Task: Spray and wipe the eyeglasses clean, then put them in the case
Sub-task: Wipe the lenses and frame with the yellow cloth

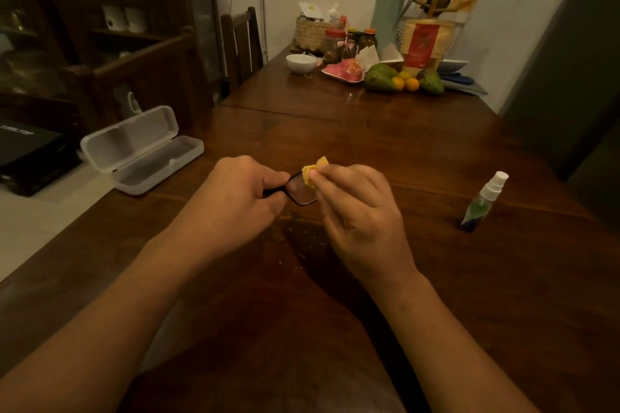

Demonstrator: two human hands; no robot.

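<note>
Both hands meet over the table (402, 151): the left hand (231, 191) grips the eyeglasses (302, 193) by the frame, the right hand (355, 208) pinches a yellow cloth (313, 171) on 1 lens. The open case (141, 151) lies off to the left, slanted, nearer the left hand.

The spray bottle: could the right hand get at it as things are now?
Probably yes. The bottle stands upright on the table, off to the side of the right hand, with bare wood between them. That hand pinches a yellow cloth, though, so it would likely have to drop that first.
</note>
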